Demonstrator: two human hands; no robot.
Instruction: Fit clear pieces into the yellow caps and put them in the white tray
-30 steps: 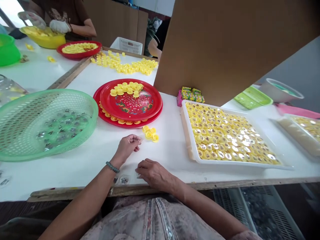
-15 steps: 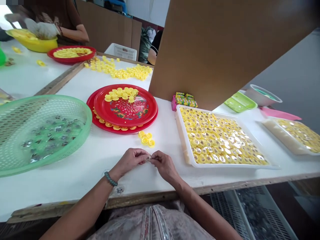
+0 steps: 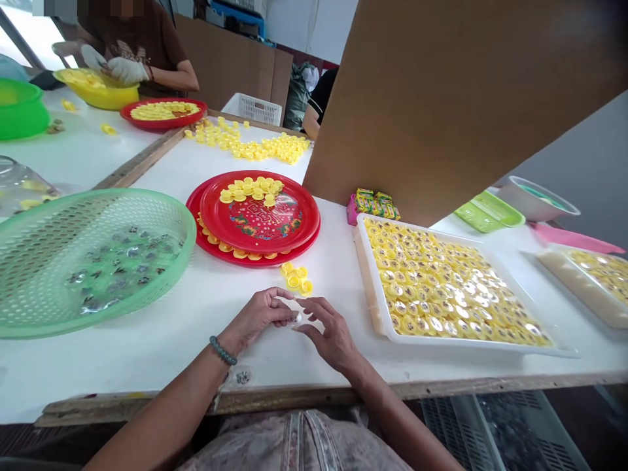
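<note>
Just above the table's near part, my left hand [image 3: 262,317] pinches a small whitish piece [image 3: 297,316] between thumb and fingers; its exact kind is too small to tell. Facing it, my right hand [image 3: 330,329] has its thumb and fingers apart, with nothing visible between them. Beyond both hands lie several loose yellow plastic caps [image 3: 293,281]. A small clear disc with a dark print [image 3: 243,377] rests on the table by my left wrist.
At left stands a green mesh basket [image 3: 171,261] holding clear printed discs. Stacked red trays [image 3: 275,242] bear yellow caps. A white tray [image 3: 366,261] of disc-topped caps is at right, beside a cardboard panel [image 3: 417,98]. Across the table, a gloved person [image 3: 161,52] works at a yellow bowl [image 3: 115,97].
My right fingers have come away from the small piece and spread, leaving it in my left fingertips. The view has shifted slightly left. The other person's gloved hands have moved.
</note>
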